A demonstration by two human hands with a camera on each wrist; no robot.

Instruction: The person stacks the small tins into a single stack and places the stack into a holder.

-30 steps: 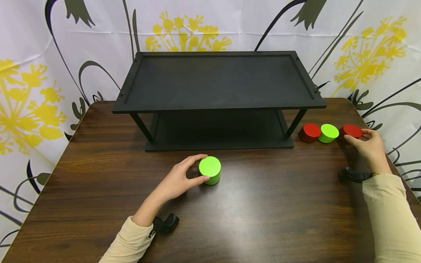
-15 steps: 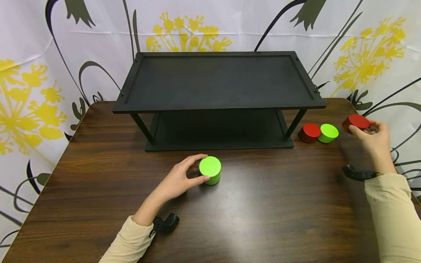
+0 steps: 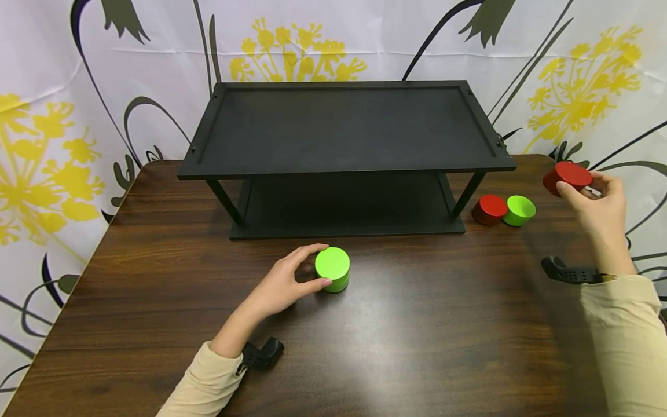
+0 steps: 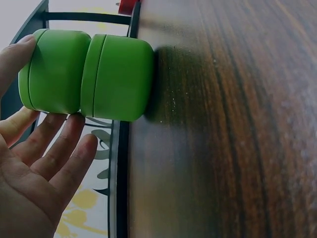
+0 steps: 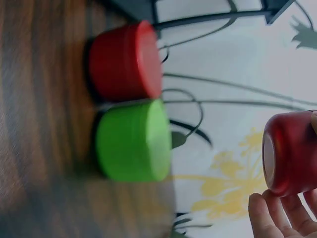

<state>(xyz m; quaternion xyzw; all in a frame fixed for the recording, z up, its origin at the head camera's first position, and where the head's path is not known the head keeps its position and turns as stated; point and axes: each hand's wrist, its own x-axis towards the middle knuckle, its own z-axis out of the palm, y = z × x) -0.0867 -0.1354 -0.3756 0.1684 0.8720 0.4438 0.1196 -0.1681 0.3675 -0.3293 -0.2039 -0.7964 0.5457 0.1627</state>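
Two round green tins (image 4: 119,77) stand stacked on the table, one on top of the other, as the left wrist view shows. My left hand (image 3: 281,284) pinches the upper green tin (image 4: 57,69) between thumb and fingers, in front of the shelf. At the far right, my right hand (image 3: 601,208) grips a round red tin (image 3: 568,176) by its side, raised above the table. Its underside faces the camera in the right wrist view. Left of that hand, another red tin (image 3: 490,209) and a green tin (image 3: 519,211) sit side by side on the table.
A black two-tier shelf (image 3: 344,127) stands at the back of the brown wooden table (image 3: 417,324). The red and green pair stands just right of its right front leg. A white floral cloth (image 3: 385,35) hangs behind the table.
My right hand has lifted the red tin off the table from beside the green one, moving up and slightly right. My left hand and the stacked green tins stay put.
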